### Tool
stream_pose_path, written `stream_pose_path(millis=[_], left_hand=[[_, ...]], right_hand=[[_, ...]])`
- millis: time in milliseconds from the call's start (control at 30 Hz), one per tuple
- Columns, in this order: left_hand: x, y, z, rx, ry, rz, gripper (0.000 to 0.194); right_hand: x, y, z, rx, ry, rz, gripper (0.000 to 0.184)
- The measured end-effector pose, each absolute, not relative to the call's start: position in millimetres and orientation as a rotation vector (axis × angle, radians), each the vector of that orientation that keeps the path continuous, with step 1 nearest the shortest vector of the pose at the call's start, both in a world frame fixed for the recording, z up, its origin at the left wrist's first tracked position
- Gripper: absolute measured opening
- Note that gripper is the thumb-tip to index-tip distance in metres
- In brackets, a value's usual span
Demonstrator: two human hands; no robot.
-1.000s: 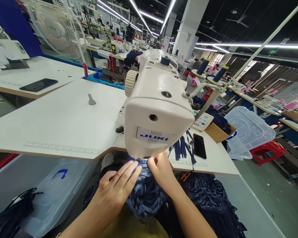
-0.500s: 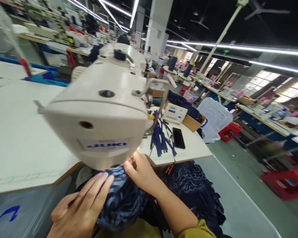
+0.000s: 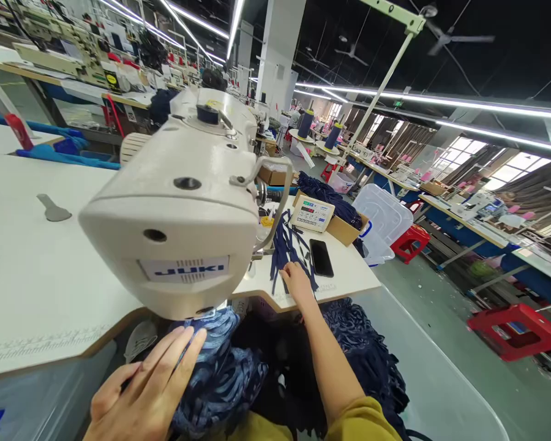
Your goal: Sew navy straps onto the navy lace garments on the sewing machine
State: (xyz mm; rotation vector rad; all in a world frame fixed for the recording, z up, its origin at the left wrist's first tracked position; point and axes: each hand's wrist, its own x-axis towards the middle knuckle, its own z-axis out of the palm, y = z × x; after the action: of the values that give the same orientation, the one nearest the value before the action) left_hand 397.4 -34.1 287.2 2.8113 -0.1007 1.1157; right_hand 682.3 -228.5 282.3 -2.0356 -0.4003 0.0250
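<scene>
My left hand [image 3: 151, 380] lies with fingers stretched out on ruffled blue fabric [image 3: 220, 373], just below the white sewing machine head [image 3: 169, 226]. The fabric's top edge runs under the machine, where the head hides the needle area. Out to the right, my right hand [image 3: 297, 282] is on the lower ends of a bunch of narrow navy fabric strips [image 3: 282, 245] on the table. Its fingers are pinched at a strip.
A black phone [image 3: 321, 257] and a control panel box [image 3: 313, 213] sit right of the strips. Dark ruffled fabric [image 3: 367, 349] is heaped below the table edge. A flat grey metal piece [image 3: 54, 209] lies on the left tabletop [image 3: 37, 269]. Red stools [image 3: 517, 331] stand on the floor.
My right hand has left the blue fabric by the machine and moved right to the navy strips. My left hand stays on the fabric. The view has shifted slightly.
</scene>
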Motion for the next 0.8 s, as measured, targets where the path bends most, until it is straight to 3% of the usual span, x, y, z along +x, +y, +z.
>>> stream_pose_path(millis=[200, 367, 500, 600, 700, 733, 800], left_hand=[[398.7, -48.4, 304.4, 2.938, 0.002, 1.07, 0.066], [396.5, -62.7, 323.5, 2.934, 0.039, 1.006, 0.054], [396.5, -63.1, 332.3, 2.91, -0.131, 1.028, 0.038], [391.3, -58.1, 332.8, 2.985, -0.255, 0.916, 0.031], [383.9, -54.3, 330.2, 3.062, -0.204, 0.846, 0.026], [382.7, -53.9, 330.3, 3.068, -0.198, 0.825, 0.032], [383.9, -54.4, 333.0, 3.053, -0.19, 0.853, 0.06]], right_hand=[[690.1, -249.6, 310.4, -1.568, -0.294, 0.108, 0.028], [653.1, -262.4, 341.4, -1.18, -0.24, 0.171, 0.032], [594.0, -246.6, 341.5, -0.809, -0.125, 0.592, 0.018], [557.5, -226.8, 337.3, -0.638, -0.043, 0.955, 0.018], [540.0, -207.4, 337.8, -0.693, -0.071, 1.042, 0.019], [538.4, -201.5, 338.4, -0.734, -0.095, 1.029, 0.018], [540.3, -191.2, 339.0, -0.816, -0.168, 0.981, 0.021]])
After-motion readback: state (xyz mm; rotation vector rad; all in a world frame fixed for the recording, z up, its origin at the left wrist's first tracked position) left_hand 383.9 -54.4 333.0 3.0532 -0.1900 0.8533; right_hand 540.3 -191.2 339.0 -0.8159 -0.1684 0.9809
